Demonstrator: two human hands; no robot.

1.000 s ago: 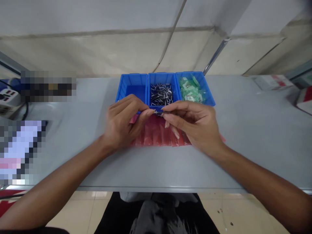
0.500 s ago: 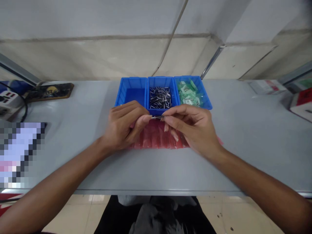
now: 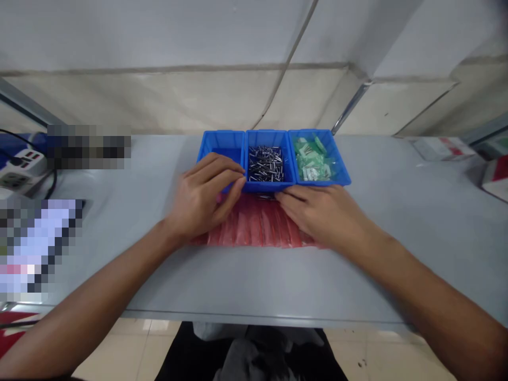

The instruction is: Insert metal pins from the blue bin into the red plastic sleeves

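My left hand (image 3: 208, 198) is closed in a pinch in front of the left blue bin. Whatever its thumb and forefinger hold, if anything, is hidden. My right hand (image 3: 323, 211) is palm down before the middle and right bins, fingers bent together. Its fingertips reach small dark metal pins (image 3: 265, 197) lying at the top of a row of red plastic bags (image 3: 256, 227). Whether a pin is between those fingertips does not show. Loose metal pins (image 3: 266, 164) fill much of the middle bin (image 3: 270, 186).
The left blue bin (image 3: 224, 138) shows a bare floor. Green-tinted packets (image 3: 311, 156) lie in the right bin (image 3: 343, 177). At left are a power strip (image 3: 24, 166) with cables and a pixelated phone-like device (image 3: 43, 238). White-and-red boxes (image 3: 442, 148) sit at right.
The hands have moved apart; earlier both held a thin metal pin between them. My right hand has turned palm down and lowered to the bags. The view has shifted slightly.
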